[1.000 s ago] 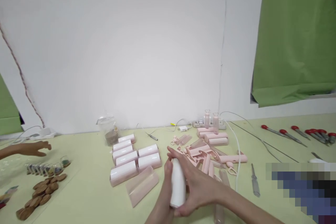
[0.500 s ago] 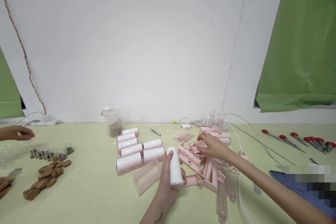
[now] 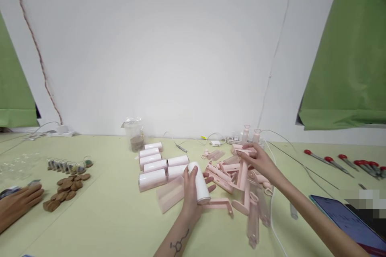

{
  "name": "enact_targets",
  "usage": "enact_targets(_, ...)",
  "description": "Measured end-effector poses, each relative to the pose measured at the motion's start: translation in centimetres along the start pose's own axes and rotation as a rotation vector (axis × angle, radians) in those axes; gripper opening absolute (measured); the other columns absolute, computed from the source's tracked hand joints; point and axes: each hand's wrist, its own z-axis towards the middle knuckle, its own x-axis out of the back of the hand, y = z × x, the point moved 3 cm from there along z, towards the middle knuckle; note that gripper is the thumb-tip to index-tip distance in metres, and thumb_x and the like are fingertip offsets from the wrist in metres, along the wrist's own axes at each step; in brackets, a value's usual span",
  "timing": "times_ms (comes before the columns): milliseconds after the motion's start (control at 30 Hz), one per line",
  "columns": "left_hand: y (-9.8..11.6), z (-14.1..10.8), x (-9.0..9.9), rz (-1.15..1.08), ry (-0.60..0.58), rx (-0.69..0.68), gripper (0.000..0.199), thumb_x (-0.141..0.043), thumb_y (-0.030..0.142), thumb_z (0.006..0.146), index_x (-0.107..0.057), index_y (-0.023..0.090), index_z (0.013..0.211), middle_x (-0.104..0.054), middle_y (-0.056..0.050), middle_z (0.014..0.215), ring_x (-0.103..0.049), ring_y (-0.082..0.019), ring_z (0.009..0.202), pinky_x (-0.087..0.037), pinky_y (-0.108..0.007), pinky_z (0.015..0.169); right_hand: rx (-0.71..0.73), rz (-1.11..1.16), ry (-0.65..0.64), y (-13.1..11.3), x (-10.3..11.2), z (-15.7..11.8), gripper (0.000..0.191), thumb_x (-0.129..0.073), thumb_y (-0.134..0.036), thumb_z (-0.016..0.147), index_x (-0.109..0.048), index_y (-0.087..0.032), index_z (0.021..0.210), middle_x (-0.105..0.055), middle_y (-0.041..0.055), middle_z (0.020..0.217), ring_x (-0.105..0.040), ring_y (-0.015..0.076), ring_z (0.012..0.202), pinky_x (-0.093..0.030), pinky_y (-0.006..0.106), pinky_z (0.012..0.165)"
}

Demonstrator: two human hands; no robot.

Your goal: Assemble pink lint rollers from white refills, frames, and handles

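Observation:
My left hand holds a white lint roller refill, tilted, with the thumb along one side and the fingers spread behind it. My right hand pinches the upper end of a pink plastic roller handle, which stands up over the pile. Beneath it lie several loose pink handle parts, and one pink bracket rests close to my left hand. A translucent pink cover lies left of my left wrist. Several white rolls are set in rows further left.
Clear pink tubes and a white cable lie on the right, near a phone. Red-topped tools are farther right. On the left are a co-worker's hand, cork pieces and small glass jars. A plastic bag stands behind.
My right hand has taken hold of a pink handle and lifted its end from the pile. The roll in my left hand tilts more. A co-worker's hand has come down at left.

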Motion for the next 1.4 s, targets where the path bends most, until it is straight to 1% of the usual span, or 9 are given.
enact_targets(100,-0.2,0.1,-0.1,0.0,0.001,0.013,0.044,-0.054,0.044,0.076,-0.034,0.024,0.109,-0.06,-0.003,0.075,-0.064,-0.021,0.075,-0.052,-0.035,0.066,0.026,0.148,-0.067,-2.2,-1.1,-1.3,0.037,-0.052,-0.057,0.072,-0.045,-0.021,0.078,-0.053,-0.0027,0.051,-0.051,0.014,0.044,-0.038,0.023,0.039)
enact_targets(200,-0.6,-0.3,-0.5,0.015,-0.022,0.101,0.042,-0.054,0.043,0.077,-0.033,0.025,0.109,-0.06,-0.002,0.075,-0.064,-0.019,0.069,-0.052,-0.033,0.064,0.019,0.28,-0.149,-3.6,-4.0,-3.3,0.038,-0.053,-0.057,0.072,-0.04,-0.021,0.067,-0.048,-0.0045,0.047,-0.046,0.0125,0.04,-0.034,0.021,0.035)
enact_targets(367,-1.2,-1.3,-1.6,0.044,-0.201,0.161,0.032,-0.05,0.045,0.078,-0.038,0.024,0.098,-0.059,-0.001,0.07,-0.063,-0.019,0.058,-0.051,-0.032,0.057,0.083,0.388,-0.067,-3.6,-7.5,-5.4,0.033,-0.054,-0.049,0.075,-0.039,-0.021,0.067,-0.049,-0.0041,0.056,-0.048,0.0123,0.048,-0.038,0.022,0.042)
enact_targets(667,-1.8,-1.6,-1.8,0.129,-0.3,0.191,0.047,-0.053,0.049,0.075,-0.034,0.024,0.11,-0.058,-0.001,0.073,-0.062,-0.017,0.061,-0.049,-0.029,0.057,0.095,0.461,0.048,-2.0,-7.2,-5.6,0.033,-0.056,-0.047,0.075,-0.041,-0.019,0.065,-0.045,-0.0037,0.055,-0.042,0.011,0.049,-0.032,0.021,0.043)
enact_targets(800,-2.0,-1.8,-1.7,0.265,-0.347,0.19,0.068,-0.068,0.041,0.064,-0.029,0.027,0.118,-0.059,-0.003,0.085,-0.062,-0.019,0.068,-0.049,-0.03,0.061,0.105,0.41,0.022,-1.9,-7.0,-5.6,0.031,-0.054,-0.046,0.077,-0.04,-0.02,0.067,-0.048,-0.0034,0.056,-0.045,0.0121,0.051,-0.034,0.022,0.045)
enact_targets(933,-0.6,-1.6,-1.3,0.584,-0.392,0.004,0.062,-0.074,0.026,0.057,-0.042,0.021,0.11,-0.058,-0.006,0.099,-0.056,-0.023,0.089,-0.045,-0.031,0.073,0.277,0.11,-0.188,-2.5,-5.3,-5.0,0.019,-0.048,-0.04,0.081,-0.048,-0.021,0.08,-0.041,-0.0061,0.05,-0.039,0.0116,0.047,-0.028,0.022,0.045)
enact_targets(1100,1.7,-4.0,-0.9,1.117,-0.537,-0.032,0.055,-0.072,0.022,0.055,-0.049,0.026,0.105,-0.06,0.0,0.09,-0.056,-0.024,0.082,-0.043,-0.032,0.069,0.607,-0.353,-0.517,-4.6,-2.8,-7.3,0.006,-0.048,-0.023,0.074,-0.052,-0.02,0.076,-0.057,0.0015,0.069,-0.049,0.0159,0.06,-0.03,0.024,0.051)
enact_targets(1233,2.7,-6.7,-0.8,1.21,-0.678,-0.011,0.062,-0.068,0.015,0.056,-0.047,0.032,0.112,-0.059,0.003,0.1,-0.055,-0.023,0.09,-0.041,-0.03,0.078,0.684,-0.509,-0.653,-5.1,-3.4,-10.5,0.016,-0.046,-0.016,0.064,-0.051,-0.017,0.08,-0.058,0.0064,0.076,-0.051,0.0205,0.064,-0.033,0.028,0.053)
enact_targets(1400,2.4,-7.1,0.8,1.37,-0.651,0.004,0.074,-0.073,0.029,0.055,-0.04,0.031,0.122,-0.061,-0.001,0.098,-0.056,-0.026,0.087,-0.043,-0.03,0.072,0.7,-0.505,-0.693,-4.2,-5.4,-12.0,0.02,-0.042,-0.011,0.064,-0.049,-0.015,0.082,-0.057,0.009,0.083,-0.05,0.0218,0.071,-0.037,0.031,0.062)
